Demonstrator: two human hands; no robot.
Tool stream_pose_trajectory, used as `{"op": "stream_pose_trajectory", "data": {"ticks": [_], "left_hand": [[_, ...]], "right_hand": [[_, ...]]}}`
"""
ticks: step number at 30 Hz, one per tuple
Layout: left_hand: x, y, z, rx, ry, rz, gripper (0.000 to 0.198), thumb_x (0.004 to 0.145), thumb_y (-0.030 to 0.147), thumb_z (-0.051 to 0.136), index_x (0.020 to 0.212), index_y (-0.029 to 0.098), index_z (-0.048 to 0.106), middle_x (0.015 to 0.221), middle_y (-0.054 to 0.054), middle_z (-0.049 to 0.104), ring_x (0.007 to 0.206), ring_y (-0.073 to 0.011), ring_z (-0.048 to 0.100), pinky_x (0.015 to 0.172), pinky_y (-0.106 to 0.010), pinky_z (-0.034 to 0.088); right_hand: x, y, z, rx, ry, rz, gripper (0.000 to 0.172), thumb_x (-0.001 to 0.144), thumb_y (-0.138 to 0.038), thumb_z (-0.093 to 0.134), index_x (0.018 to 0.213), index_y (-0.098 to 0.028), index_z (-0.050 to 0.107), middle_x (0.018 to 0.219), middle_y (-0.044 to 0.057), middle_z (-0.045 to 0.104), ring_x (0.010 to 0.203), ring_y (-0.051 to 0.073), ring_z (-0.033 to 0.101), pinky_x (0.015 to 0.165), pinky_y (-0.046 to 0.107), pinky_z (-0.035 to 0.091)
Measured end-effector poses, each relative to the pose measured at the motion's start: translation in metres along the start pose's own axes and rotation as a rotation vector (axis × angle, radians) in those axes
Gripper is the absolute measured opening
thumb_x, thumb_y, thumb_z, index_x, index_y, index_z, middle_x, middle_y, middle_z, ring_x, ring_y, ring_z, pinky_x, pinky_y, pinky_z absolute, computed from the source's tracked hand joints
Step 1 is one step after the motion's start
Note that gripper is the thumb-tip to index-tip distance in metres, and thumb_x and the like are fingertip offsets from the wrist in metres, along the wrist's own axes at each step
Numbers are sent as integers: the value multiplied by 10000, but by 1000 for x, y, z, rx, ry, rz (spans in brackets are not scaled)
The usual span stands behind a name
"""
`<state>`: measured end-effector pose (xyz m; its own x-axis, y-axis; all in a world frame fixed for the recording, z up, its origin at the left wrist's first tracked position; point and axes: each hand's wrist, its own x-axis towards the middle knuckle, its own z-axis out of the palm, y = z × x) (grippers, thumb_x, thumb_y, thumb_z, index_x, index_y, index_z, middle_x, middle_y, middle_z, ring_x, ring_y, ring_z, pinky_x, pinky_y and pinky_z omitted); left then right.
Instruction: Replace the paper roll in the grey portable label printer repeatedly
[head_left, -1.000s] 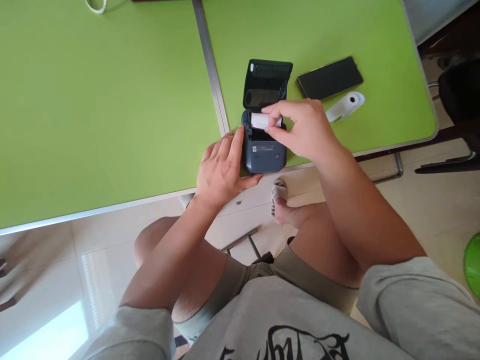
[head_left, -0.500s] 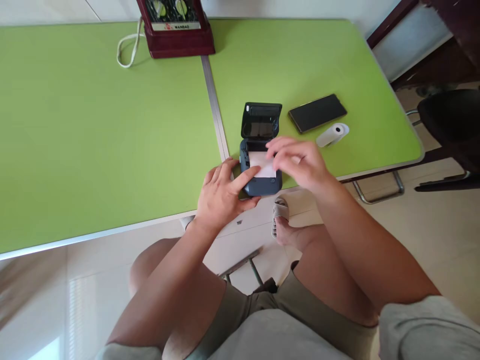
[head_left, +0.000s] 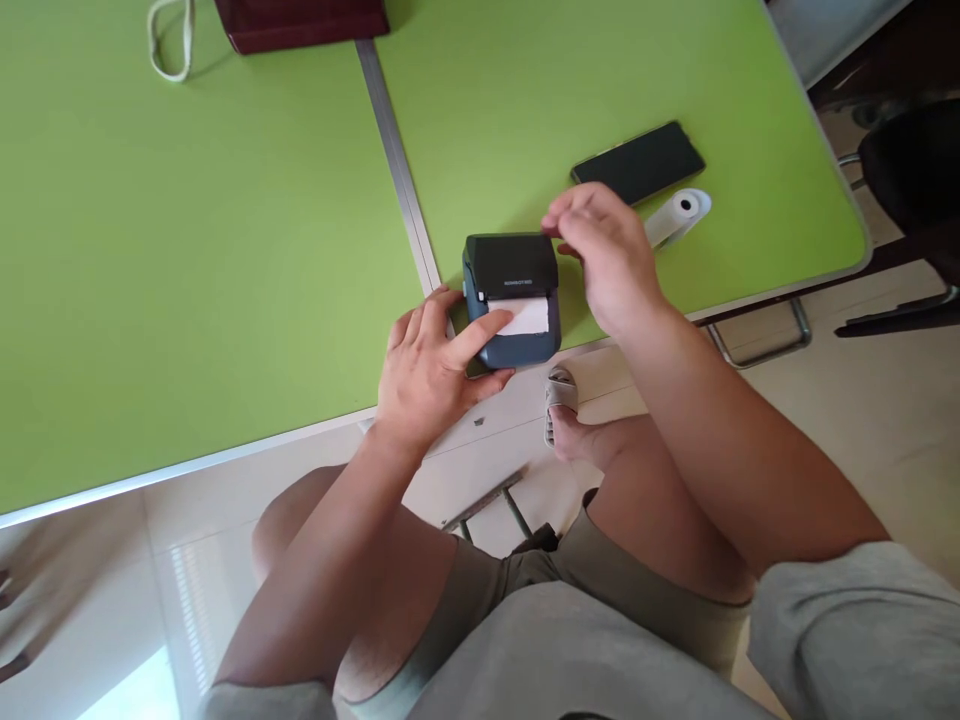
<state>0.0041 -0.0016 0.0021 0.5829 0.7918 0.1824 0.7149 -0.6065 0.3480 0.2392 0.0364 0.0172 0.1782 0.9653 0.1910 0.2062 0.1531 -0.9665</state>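
A small dark portable printer (head_left: 517, 348) sits near the table's front edge, its black lid (head_left: 511, 262) swung forward over the compartment. White paper (head_left: 531, 318) lies across its front. My left hand (head_left: 427, 365) grips the printer's left side, the index finger pressing on the paper and the thumb at the front edge. My right hand (head_left: 604, 255) is at the lid's right rear corner, fingers loosely bent and holding nothing. Whether its fingertips touch the lid is hard to see. Beyond that hand lies a white paper roll (head_left: 667, 222) with a loose end.
A black smartphone (head_left: 641, 162) lies behind the paper roll on the green table (head_left: 262, 230). A metal seam (head_left: 397, 160) crosses the tabletop. At the back stands a dark red box-like base (head_left: 304, 22) with a white cord (head_left: 180, 50). A black chair (head_left: 911, 170) is at right.
The printer's lid, upright before, has swung down over part of the paper. My right hand has moved from the paper to the lid's rear corner. The camera view has shifted.
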Motion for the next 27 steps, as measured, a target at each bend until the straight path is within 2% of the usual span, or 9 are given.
{"op": "stream_pose_trajectory", "data": {"ticks": [5, 8, 11, 16, 20, 23, 27], "left_hand": [[-1, -2, 4, 0, 50, 4, 679, 892, 594, 749, 1485, 314, 576, 1477, -187, 605, 1398, -371, 581, 1094, -506, 487], [0, -2, 5, 10, 47, -12, 857, 829, 564, 804, 1570, 273, 487, 1474, -186, 618, 1359, -369, 609, 1086, -490, 495], [4, 1, 1, 10, -8, -53, 896, 803, 580, 810, 1585, 294, 479, 1483, -174, 614, 1340, -390, 619, 1099, -516, 483], [8, 6, -3, -18, -60, -109, 941, 799, 626, 771, 1612, 279, 446, 1554, -162, 570, 1406, -404, 570, 1147, -515, 449], [8, 5, 2, -9, -32, -128, 1113, 803, 727, 699, 1649, 100, 340, 1545, -236, 573, 1385, -409, 586, 1154, -504, 448], [9, 3, 5, -7, -29, -127, 1115, 829, 773, 641, 1622, 42, 358, 1550, -257, 564, 1392, -418, 580, 1167, -512, 438], [10, 2, 5, -18, -39, -128, 1095, 824, 753, 678, 1617, 61, 376, 1553, -253, 558, 1398, -418, 576, 1183, -516, 432]], "right_hand": [[-8, 11, -6, -83, -234, 32, 464, 764, -566, 798, 1117, -311, 639, 1231, 21, 734, 1150, 238, 690, 1033, 441, 585], [-7, 14, -10, -102, -312, 15, 481, 796, -547, 782, 1190, -312, 638, 1288, 35, 730, 1190, 245, 685, 1094, 482, 567], [-6, 13, -11, -155, -346, -18, 474, 826, -530, 761, 1225, -311, 630, 1326, 39, 715, 1220, 248, 671, 1112, 491, 554], [-13, 23, -8, -252, -282, -99, 548, 894, -660, 665, 1309, -306, 603, 1338, 48, 683, 1259, 251, 647, 1139, 457, 527], [-18, 35, -6, -318, -84, -249, 650, 953, -814, 436, 1258, -273, 627, 1299, 74, 663, 1241, 263, 641, 1130, 461, 511], [-18, 38, -7, -321, 4, -210, 687, 946, -859, 357, 1197, -277, 622, 1074, 47, 671, 1039, 240, 671, 1005, 442, 541], [-18, 33, -5, -284, -22, -115, 625, 933, -828, 400, 1140, -269, 589, 817, -5, 557, 803, 210, 595, 833, 399, 503]]}}
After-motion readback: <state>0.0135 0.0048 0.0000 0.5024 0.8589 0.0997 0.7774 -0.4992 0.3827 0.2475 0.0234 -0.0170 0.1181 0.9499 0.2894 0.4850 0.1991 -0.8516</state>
